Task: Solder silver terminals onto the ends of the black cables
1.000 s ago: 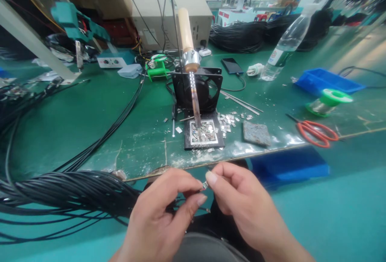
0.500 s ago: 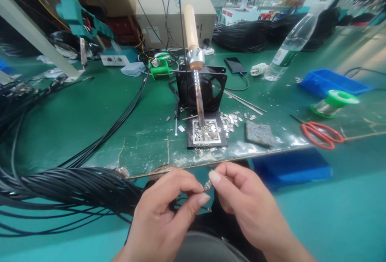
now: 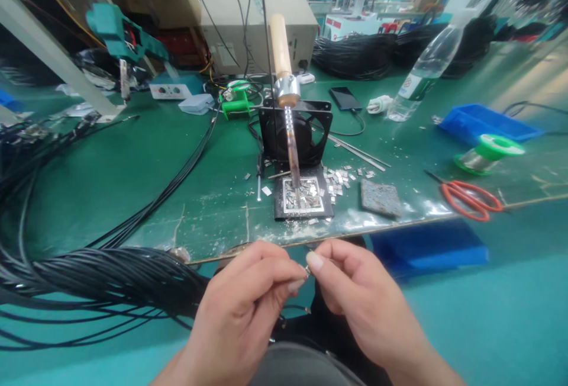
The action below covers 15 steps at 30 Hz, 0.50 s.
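My left hand [image 3: 248, 297] and my right hand [image 3: 350, 291] meet in front of the bench edge, both with thumb and fingers pinched. A tiny metal connector [image 3: 307, 270] shows between the fingertips, largely covered. The right fingertips grip it from one side. On the other side, the left thumb and forefinger close on a wire end with a trace of red, mostly hidden. Beyond the hands, a wooden-handled soldering iron [image 3: 290, 137] points down into a small square tray [image 3: 284, 203] of metal bits.
A black fan [image 3: 317, 143] stands behind the iron. Black cables [image 3: 133, 282] hang at the left. To the right are a grey block [image 3: 380, 198], orange-handled scissors [image 3: 473, 199], a solder spool [image 3: 490, 152], a blue bin [image 3: 488, 122] and a plastic bottle [image 3: 426, 72].
My left hand has shifted slightly, its fingers folding closer against my right fingertips. Less of the metal connector shows now. My right hand stays nearly in place.
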Each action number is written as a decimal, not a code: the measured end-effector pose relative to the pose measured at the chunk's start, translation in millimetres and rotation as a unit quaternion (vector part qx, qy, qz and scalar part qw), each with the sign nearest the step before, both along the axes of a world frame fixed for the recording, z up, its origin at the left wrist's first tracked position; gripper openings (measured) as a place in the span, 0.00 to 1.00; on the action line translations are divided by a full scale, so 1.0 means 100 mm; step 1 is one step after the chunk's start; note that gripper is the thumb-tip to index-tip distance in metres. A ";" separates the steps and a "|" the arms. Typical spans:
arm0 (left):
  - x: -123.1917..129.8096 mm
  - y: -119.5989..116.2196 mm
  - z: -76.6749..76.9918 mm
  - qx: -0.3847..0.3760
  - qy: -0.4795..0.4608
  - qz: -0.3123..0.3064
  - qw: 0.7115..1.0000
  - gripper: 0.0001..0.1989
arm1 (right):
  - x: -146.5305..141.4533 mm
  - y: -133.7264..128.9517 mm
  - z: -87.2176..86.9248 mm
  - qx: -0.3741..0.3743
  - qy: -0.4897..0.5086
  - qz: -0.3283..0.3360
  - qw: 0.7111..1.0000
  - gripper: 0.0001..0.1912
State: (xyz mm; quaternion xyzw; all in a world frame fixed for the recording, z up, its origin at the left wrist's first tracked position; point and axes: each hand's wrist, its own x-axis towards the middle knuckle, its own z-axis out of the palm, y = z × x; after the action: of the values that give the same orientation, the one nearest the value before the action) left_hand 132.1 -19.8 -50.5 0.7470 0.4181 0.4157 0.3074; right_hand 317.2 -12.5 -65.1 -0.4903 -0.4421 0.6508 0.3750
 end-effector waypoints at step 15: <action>0.00 -0.02 -0.16 0.048 0.062 -0.038 0.996 0.14 | -0.04 -0.02 0.02 -0.009 -0.005 -0.003 1.000 0.21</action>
State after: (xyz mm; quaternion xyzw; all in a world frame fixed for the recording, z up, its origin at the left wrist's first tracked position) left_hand 132.3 -22.0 -66.3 0.8005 0.3872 0.3765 0.2600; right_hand 313.5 -14.5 -62.9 -0.4982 -0.4369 0.6511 0.3700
